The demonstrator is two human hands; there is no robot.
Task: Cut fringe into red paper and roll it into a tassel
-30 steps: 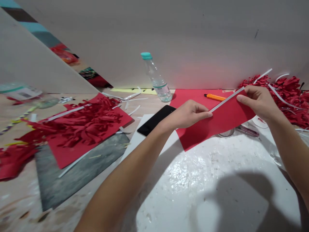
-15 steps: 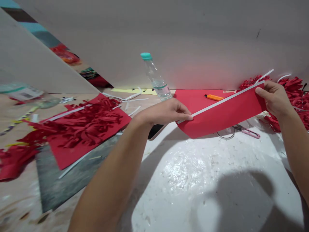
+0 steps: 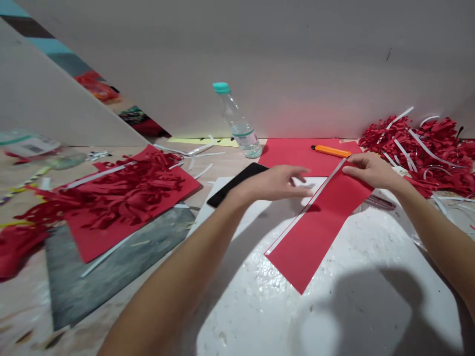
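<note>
Pinching the far end of a red paper strip (image 3: 315, 232) between thumb and fingers of the right hand (image 3: 365, 170), right at its white edge band. Laid flat and slanting on the white foam board (image 3: 334, 306), far end to the right, near corner toward the middle. Hovering with the left hand (image 3: 276, 183) open, fingers spread and blurred, just over the strip's left edge; contact with the paper impossible to tell. Just left of that hand, a black phone (image 3: 237, 184) at the board's far left corner. Farther off, by the wall: a clear bottle with a teal cap (image 3: 237, 123), and a flat red sheet (image 3: 293, 153) bearing an orange utility knife (image 3: 330, 150). Heaped at far right, shredded red paper (image 3: 419, 143); peeking out beside the right wrist, pink-handled scissors (image 3: 378, 201). Spread at left, fringed red paper (image 3: 126, 198) over a grey cutting mat (image 3: 111, 267).
</note>
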